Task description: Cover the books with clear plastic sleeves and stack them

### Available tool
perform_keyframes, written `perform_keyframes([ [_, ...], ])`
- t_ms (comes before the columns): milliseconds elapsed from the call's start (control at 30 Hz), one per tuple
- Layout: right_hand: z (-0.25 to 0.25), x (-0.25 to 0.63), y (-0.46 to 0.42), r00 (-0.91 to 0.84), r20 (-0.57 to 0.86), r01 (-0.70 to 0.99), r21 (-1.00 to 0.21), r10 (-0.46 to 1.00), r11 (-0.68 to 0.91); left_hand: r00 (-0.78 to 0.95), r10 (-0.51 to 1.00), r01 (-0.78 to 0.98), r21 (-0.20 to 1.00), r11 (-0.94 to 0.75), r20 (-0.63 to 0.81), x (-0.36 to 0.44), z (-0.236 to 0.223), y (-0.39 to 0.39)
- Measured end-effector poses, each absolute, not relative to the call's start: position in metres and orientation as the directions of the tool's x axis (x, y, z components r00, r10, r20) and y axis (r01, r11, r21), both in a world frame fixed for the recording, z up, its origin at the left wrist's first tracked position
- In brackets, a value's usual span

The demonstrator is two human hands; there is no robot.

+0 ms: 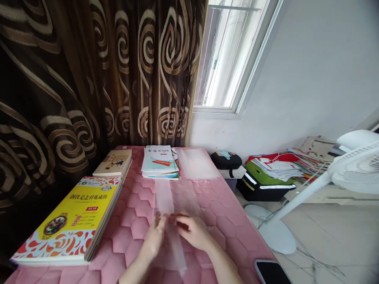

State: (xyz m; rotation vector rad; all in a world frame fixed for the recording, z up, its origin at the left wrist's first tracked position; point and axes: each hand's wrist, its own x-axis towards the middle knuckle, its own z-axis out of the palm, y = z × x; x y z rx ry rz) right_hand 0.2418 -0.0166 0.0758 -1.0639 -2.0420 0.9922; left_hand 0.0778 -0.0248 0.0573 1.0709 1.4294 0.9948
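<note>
Hands (pixel 192 232) pinch apparently clear plastic film (pixel 164 199).

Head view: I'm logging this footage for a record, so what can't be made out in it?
Head view:
- The clear plastic strip: its middle is hidden under the left hand and the right hand, and its edges fade into the pink quilted mat.
- The phone: cut off by the bottom edge.
- The stacked papers: print too small to read.

Fig.: Bare left hand (pixel 154 236) and bare right hand (pixel 193 232) of a person, each with slim, tapering fingers. Smooth, bare left forearm (pixel 133 272) and right forearm (pixel 226 268) narrow toward the wrists and extend past the lower frame edge.
</note>
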Motion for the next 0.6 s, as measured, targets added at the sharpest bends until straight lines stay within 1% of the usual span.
perform_keyframes([
  [100, 0.071, 0.237, -0.017, -0.517, 0.186, 0.453, -0.769, 0.836, 0.451, -0.018, 0.979, 0.056, 0.978, 0.203, -0.202, 0.064, 0.058, -0.028],
  [167, 0.064, 0.239, -0.013, -0.471, 0.216, 0.507, -0.727, 0.856, 0.462, -0.02, 0.975, 0.054, 0.974, 0.222, -0.221, 0.053, 0.057, -0.028],
  [200, 0.058, 0.243, -0.009, -0.403, 0.243, 0.559, -0.698, 0.883, 0.447, -0.039, 0.969, 0.06, 0.967, 0.248, -0.246, 0.045, 0.056, -0.028],
  [233, 0.052, 0.25, -0.005, -0.299, 0.272, 0.631, -0.663, 0.915, 0.403, -0.069, 0.962, 0.073, 0.96, 0.269, -0.265, 0.035, 0.056, -0.028],
  [300, 0.039, 0.266, 0.006, -0.032, 0.318, 0.773, -0.593, 0.948, 0.225, -0.146, 0.955, 0.126, 0.952, 0.278, -0.259, 0.012, 0.056, -0.026],
  [333, 0.032, 0.274, 0.012, 0.082, 0.314, 0.815, -0.567, 0.946, 0.117, -0.195, 0.953, 0.169, 0.95, 0.264, -0.231, 0.0, 0.056, -0.026],
  [400, 0.021, 0.285, 0.021, 0.198, 0.253, 0.842, -0.538, 0.947, -0.032, -0.263, 0.952, 0.293, 0.928, 0.231, -0.154, -0.022, 0.058, -0.025],
  [500, 0.015, 0.288, 0.028, 0.201, 0.143, 0.846, -0.524, 0.969, -0.098, -0.338, 0.941, 0.515, 0.84, 0.171, 0.016, -0.042, 0.056, -0.025],
  [533, 0.016, 0.288, 0.029, 0.187, 0.105, 0.839, -0.535, 0.977, -0.103, -0.357, 0.931, 0.587, 0.794, 0.161, 0.075, -0.045, 0.055, -0.025],
  [600, 0.02, 0.294, 0.028, 0.152, 0.028, 0.796, -0.597, 0.988, -0.105, -0.368, 0.916, 0.72, 0.672, 0.173, 0.158, -0.049, 0.052, -0.025],
])
